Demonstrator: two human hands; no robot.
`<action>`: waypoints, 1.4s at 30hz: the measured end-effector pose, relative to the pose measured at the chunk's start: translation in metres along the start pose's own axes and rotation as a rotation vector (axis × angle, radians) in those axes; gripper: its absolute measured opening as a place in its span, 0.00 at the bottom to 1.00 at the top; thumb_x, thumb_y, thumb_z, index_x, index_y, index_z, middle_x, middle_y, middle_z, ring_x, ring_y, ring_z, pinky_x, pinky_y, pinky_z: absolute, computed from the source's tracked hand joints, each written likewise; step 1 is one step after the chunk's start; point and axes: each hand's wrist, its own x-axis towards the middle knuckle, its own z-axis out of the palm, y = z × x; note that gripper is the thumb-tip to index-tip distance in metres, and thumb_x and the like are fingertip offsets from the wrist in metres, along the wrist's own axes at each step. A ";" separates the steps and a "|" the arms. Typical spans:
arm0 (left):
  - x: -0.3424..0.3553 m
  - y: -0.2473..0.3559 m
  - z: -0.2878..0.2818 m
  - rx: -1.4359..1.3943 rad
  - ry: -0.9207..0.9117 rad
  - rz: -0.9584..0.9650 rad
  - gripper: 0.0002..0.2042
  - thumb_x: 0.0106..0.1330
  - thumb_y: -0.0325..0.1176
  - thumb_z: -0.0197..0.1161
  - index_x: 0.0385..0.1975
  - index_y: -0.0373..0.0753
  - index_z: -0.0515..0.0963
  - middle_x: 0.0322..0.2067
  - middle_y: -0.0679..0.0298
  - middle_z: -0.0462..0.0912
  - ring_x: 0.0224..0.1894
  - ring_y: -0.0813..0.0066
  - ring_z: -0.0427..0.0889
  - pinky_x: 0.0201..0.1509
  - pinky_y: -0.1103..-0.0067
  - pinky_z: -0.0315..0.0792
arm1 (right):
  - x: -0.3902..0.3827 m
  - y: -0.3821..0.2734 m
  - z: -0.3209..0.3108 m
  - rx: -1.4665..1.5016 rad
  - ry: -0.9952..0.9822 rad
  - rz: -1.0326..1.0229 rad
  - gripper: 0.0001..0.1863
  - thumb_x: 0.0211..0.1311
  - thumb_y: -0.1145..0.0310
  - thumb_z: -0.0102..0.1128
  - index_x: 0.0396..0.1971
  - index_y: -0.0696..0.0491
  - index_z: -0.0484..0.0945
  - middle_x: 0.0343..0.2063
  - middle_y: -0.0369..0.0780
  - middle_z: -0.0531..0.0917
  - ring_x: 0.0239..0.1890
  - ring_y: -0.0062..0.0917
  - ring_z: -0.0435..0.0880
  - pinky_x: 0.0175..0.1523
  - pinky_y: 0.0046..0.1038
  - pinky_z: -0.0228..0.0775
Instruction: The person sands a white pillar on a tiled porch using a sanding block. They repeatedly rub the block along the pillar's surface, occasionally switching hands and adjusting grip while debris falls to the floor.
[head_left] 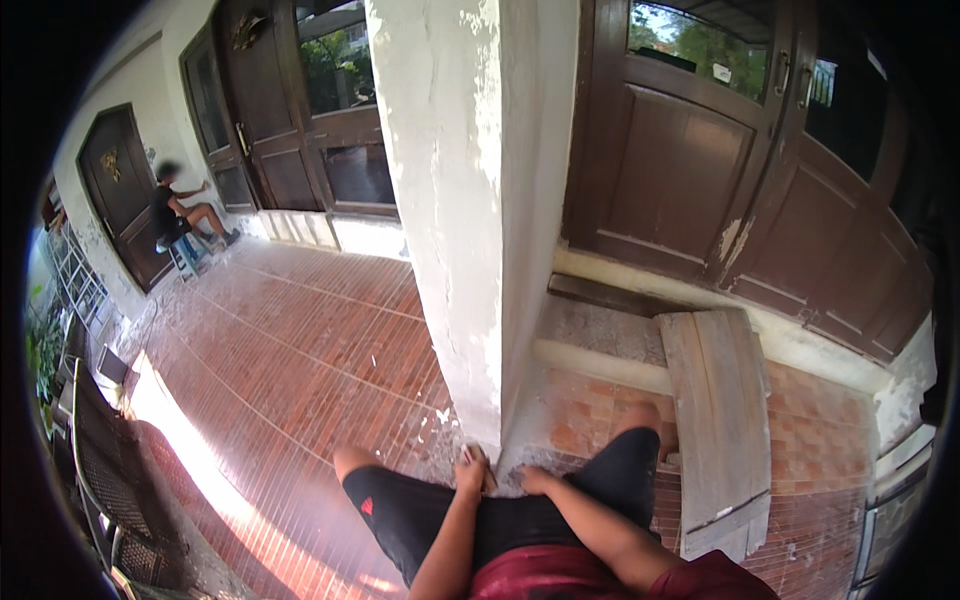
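My left hand [467, 465] grips a small pale, flat tool [481, 473], perhaps a scraper, low against the foot of the white pillar [440, 220]. My right hand [534, 480] is low beside it, fingers curled near the dusty rubble [515, 465]; whether they hold anything is too small to make out. Cracked, flaking paint covers parts of the pillar, and pale chips lie round its base.
Brown double doors [680, 170] stand right, above a step [600, 360] with leaning weathered boards [715, 420]. At back left, a person [165, 210] sits on a stool [187, 255] by the wall. A ladder [75, 270] and dark railing [95, 480] line the left edge.
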 end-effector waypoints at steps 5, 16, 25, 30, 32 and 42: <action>0.050 -0.053 0.015 0.453 -0.297 -0.139 0.20 0.60 0.48 0.61 0.37 0.35 0.80 0.31 0.53 0.82 0.33 0.69 0.81 0.36 0.73 0.75 | 0.006 0.002 -0.002 -0.138 -0.286 0.128 0.26 0.49 0.63 0.54 0.52 0.53 0.75 0.49 0.52 0.78 0.52 0.43 0.78 0.57 0.37 0.69; 0.052 -0.054 0.087 1.311 -0.962 0.010 0.21 0.61 0.50 0.58 0.47 0.41 0.78 0.35 0.52 0.84 0.41 0.61 0.82 0.47 0.65 0.73 | -0.007 0.031 -0.056 0.596 0.528 0.808 0.20 0.56 0.55 0.54 0.40 0.55 0.80 0.38 0.50 0.83 0.46 0.44 0.81 0.50 0.41 0.71; 0.018 -0.100 0.086 1.249 -1.043 -0.046 0.21 0.60 0.49 0.59 0.43 0.39 0.79 0.33 0.54 0.84 0.39 0.62 0.82 0.45 0.66 0.73 | -0.063 -0.010 0.016 0.888 0.696 0.664 0.17 0.57 0.60 0.50 0.37 0.59 0.78 0.33 0.54 0.81 0.40 0.50 0.80 0.44 0.43 0.69; -0.004 -0.169 0.050 1.218 -1.092 -0.002 0.20 0.59 0.49 0.59 0.40 0.37 0.80 0.32 0.55 0.85 0.38 0.63 0.82 0.44 0.67 0.74 | -0.079 -0.019 0.031 0.909 0.904 0.442 0.13 0.54 0.64 0.53 0.33 0.58 0.76 0.26 0.52 0.80 0.34 0.47 0.80 0.39 0.41 0.68; -0.017 -0.191 0.031 1.156 -1.101 0.090 0.20 0.59 0.49 0.59 0.39 0.37 0.80 0.32 0.55 0.85 0.37 0.63 0.82 0.44 0.67 0.74 | -0.074 -0.013 0.039 0.984 0.906 0.459 0.10 0.54 0.71 0.55 0.35 0.58 0.77 0.27 0.44 0.80 0.33 0.32 0.80 0.42 0.32 0.68; -0.058 -0.125 -0.014 0.978 -0.759 0.301 0.19 0.62 0.46 0.58 0.41 0.34 0.78 0.27 0.55 0.82 0.33 0.70 0.80 0.39 0.71 0.72 | -0.110 -0.064 0.005 0.663 0.997 0.251 0.12 0.54 0.67 0.53 0.36 0.57 0.77 0.29 0.53 0.81 0.36 0.48 0.81 0.41 0.41 0.71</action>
